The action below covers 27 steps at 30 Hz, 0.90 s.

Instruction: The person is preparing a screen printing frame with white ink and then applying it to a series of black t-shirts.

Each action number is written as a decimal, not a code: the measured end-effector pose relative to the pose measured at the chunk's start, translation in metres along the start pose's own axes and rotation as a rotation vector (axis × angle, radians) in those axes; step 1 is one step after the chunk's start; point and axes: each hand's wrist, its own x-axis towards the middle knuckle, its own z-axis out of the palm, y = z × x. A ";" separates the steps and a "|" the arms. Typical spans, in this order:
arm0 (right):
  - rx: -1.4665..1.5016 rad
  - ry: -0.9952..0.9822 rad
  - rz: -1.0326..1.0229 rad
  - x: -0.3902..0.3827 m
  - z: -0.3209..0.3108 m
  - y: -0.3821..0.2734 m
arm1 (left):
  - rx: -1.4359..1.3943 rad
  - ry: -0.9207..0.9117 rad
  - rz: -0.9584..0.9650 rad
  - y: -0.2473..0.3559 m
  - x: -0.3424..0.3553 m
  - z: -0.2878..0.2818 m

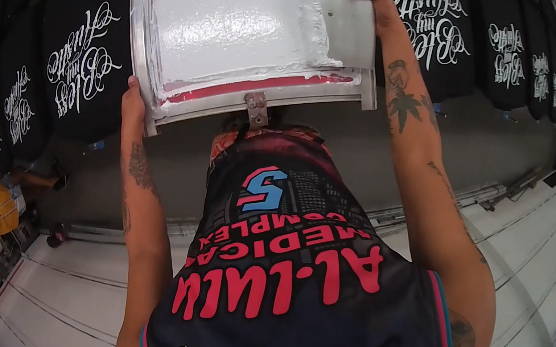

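White ink [224, 10] lies thick on a metal-framed printing screen [291, 95] at the upper centre of the frame. I see the left hand [134, 104] holding its left rail, the right hand [385, 13] its right edge; black lettered cloths [450, 74] fan out at upper left and upper right.

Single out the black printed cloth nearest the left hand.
The black cloth immediately left of the metal frame; the other cloths lie farther leftward or across the frame.
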 end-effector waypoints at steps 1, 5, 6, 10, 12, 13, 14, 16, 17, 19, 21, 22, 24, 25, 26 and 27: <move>0.041 -0.021 0.128 0.002 -0.005 0.005 | -0.007 0.037 0.074 -0.005 -0.002 0.003; 0.108 -0.007 0.140 0.015 -0.018 0.014 | -0.029 0.109 0.054 -0.001 -0.001 0.011; 0.108 -0.011 0.146 0.017 -0.020 0.016 | -0.033 0.086 0.082 -0.001 -0.003 0.011; 0.177 -0.048 0.142 0.017 -0.025 0.021 | -0.042 0.090 0.063 0.002 -0.006 0.012; 0.176 -0.002 0.079 0.014 -0.026 0.025 | -0.070 0.057 0.015 0.000 -0.004 0.014; 0.174 0.008 0.092 0.013 -0.026 0.027 | -0.054 0.077 0.046 -0.002 -0.001 0.016; 0.170 0.003 0.092 0.010 -0.024 0.027 | -0.028 0.107 0.064 -0.004 0.000 0.017; 0.142 0.019 0.116 0.006 -0.015 0.024 | 0.010 0.071 0.057 -0.008 0.004 0.017; 0.101 0.098 0.150 0.005 -0.007 0.019 | 0.008 0.046 0.058 -0.009 0.005 0.016; 0.012 0.091 0.049 0.002 0.018 0.002 | 0.042 0.044 -0.056 -0.009 0.006 0.012; -0.149 0.022 -0.043 0.010 0.051 -0.028 | -0.044 0.045 -0.103 -0.005 0.007 0.008; -0.305 0.027 -0.013 0.018 0.070 -0.047 | -0.090 0.043 -0.064 -0.002 0.006 0.007; -0.722 -0.013 0.005 0.046 0.108 -0.086 | -0.202 0.017 -0.163 0.010 0.012 0.004; -0.914 -0.051 -0.007 0.062 0.126 -0.101 | -0.239 -0.032 -0.223 0.019 0.016 0.003; -1.103 -0.109 -0.057 0.084 0.143 -0.113 | -0.279 -0.055 -0.239 0.029 0.020 0.002; -1.280 -0.182 -0.141 0.109 0.157 -0.124 | -0.128 -0.084 0.022 0.040 0.025 0.000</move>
